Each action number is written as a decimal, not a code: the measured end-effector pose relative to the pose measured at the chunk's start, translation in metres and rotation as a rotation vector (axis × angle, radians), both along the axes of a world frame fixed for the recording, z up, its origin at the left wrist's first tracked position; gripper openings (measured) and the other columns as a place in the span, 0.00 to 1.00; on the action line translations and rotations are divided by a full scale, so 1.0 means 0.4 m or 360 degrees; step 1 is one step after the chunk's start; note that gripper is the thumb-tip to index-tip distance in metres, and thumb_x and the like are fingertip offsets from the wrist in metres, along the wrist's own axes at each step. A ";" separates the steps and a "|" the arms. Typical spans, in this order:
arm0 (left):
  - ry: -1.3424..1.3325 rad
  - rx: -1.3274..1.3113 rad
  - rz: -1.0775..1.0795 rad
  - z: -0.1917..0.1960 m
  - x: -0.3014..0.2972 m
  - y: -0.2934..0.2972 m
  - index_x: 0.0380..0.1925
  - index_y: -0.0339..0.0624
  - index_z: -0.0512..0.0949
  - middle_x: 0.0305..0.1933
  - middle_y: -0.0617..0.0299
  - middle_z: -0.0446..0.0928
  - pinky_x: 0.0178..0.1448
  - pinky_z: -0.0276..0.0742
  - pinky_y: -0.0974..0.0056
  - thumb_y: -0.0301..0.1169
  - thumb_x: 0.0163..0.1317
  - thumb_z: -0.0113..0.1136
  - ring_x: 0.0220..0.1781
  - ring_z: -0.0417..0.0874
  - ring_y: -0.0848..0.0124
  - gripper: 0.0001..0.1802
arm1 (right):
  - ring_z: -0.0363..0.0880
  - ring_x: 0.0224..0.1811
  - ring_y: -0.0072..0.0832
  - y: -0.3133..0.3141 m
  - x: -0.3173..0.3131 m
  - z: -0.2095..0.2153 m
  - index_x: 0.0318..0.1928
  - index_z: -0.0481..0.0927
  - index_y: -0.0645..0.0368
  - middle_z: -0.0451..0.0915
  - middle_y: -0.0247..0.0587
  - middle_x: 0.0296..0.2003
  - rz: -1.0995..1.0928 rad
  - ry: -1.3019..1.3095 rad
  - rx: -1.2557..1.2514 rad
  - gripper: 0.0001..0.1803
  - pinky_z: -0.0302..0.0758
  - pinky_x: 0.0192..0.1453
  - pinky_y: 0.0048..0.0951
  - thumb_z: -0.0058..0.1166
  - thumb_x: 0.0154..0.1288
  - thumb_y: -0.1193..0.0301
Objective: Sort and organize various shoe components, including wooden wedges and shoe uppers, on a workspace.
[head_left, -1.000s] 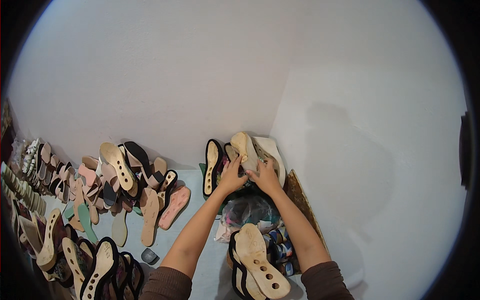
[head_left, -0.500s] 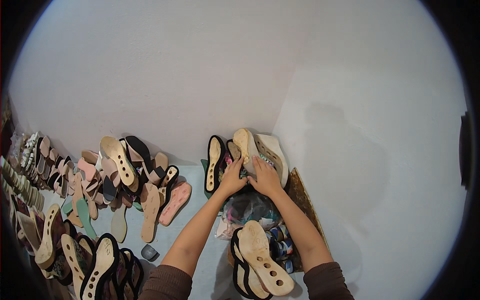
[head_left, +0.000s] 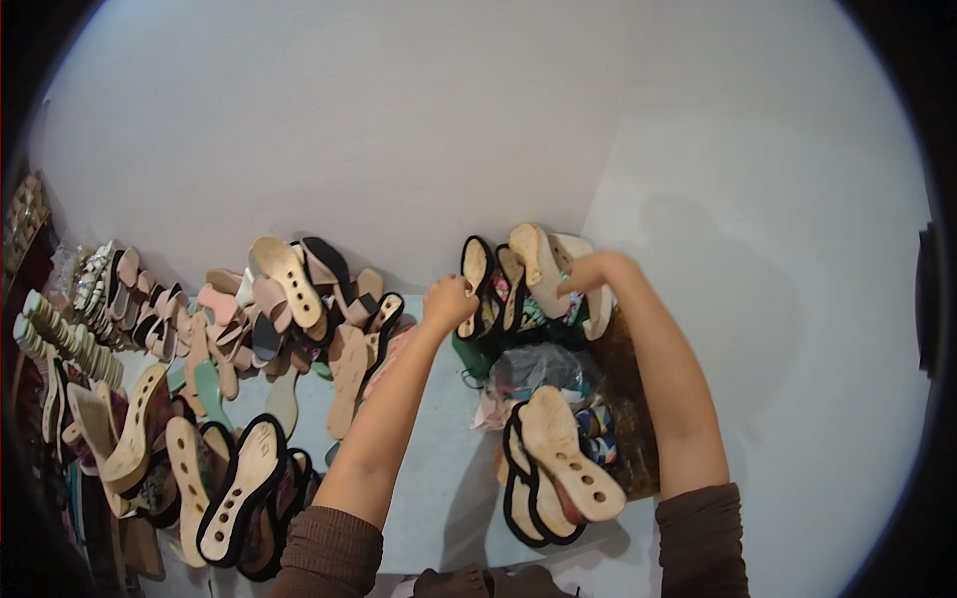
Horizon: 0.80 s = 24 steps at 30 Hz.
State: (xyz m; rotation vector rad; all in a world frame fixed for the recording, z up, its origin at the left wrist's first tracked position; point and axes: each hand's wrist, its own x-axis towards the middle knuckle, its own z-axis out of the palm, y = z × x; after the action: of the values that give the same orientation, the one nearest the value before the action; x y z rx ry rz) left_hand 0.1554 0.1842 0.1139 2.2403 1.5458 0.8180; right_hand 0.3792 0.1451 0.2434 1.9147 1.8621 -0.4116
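A row of wooden-soled wedge sandals stands on edge against the wall. At its left end is a black-edged sandal (head_left: 477, 267) with holes in its sole; my left hand (head_left: 452, 303) is closed at its left side, fingers curled at the edge. Toward the right end, my right hand (head_left: 596, 270) reaches over from the side with bent fingers on a pale wedge sandal (head_left: 533, 261). Another pale sandal (head_left: 599, 314) is partly hidden behind that hand. Floral fabric (head_left: 570, 312) shows between the soles.
Below the row lie a clear plastic bag (head_left: 538, 374) and a stack of wooden-soled sandals (head_left: 563, 448), beside a brown board (head_left: 633, 399). Heaped slippers and loose soles (head_left: 347, 379) cover the left. More sandals (head_left: 239, 488) stand at the near left. Walls meet behind the row.
My hands have moved apart from the row's middle, the left to its left end and the right toward its right end. The whole view has shifted, so things appear farther right.
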 end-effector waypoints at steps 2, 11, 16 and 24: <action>0.0022 -0.0113 0.0037 0.039 -0.079 -0.007 0.30 0.44 0.81 0.45 0.51 0.75 0.49 0.71 0.55 0.35 0.43 0.55 0.47 0.76 0.55 0.13 | 0.61 0.61 0.42 0.003 -0.070 0.069 0.56 0.68 0.59 0.64 0.50 0.58 -0.0022 0.0001 -0.0060 0.39 0.60 0.62 0.36 0.46 0.53 0.41; -0.0358 -0.0142 0.0660 -0.062 -0.326 -0.063 0.25 0.37 0.79 0.32 0.48 0.78 0.40 0.73 0.52 0.39 0.48 0.55 0.37 0.78 0.51 0.15 | 0.64 0.60 0.38 0.070 -0.484 -0.001 0.57 0.68 0.50 0.63 0.43 0.60 -0.0058 0.0189 -0.0075 0.35 0.62 0.61 0.38 0.51 0.50 0.47; -0.0470 -0.0413 0.0900 -0.249 -0.296 -0.168 0.34 0.37 0.75 0.41 0.46 0.74 0.47 0.68 0.51 0.43 0.51 0.53 0.45 0.74 0.50 0.19 | 0.69 0.55 0.37 0.115 -0.589 -0.364 0.50 0.75 0.53 0.70 0.44 0.54 0.0188 0.0468 -0.0223 0.25 0.67 0.56 0.34 0.50 0.51 0.57; 0.0087 -0.0249 0.1260 -0.482 -0.345 -0.226 0.57 0.41 0.59 0.58 0.46 0.60 0.64 0.51 0.50 0.38 0.44 0.63 0.62 0.57 0.49 0.39 | 0.74 0.47 0.41 0.116 -0.614 -0.683 0.48 0.75 0.58 0.74 0.48 0.49 0.0163 0.0507 -0.0027 0.22 0.70 0.50 0.36 0.45 0.54 0.63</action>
State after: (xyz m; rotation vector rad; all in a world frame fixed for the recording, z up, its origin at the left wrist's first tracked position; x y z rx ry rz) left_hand 0.0173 0.0936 -0.0788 1.5189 2.4644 0.7737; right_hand 0.1335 0.1917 -0.0296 1.8163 2.1360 -0.7322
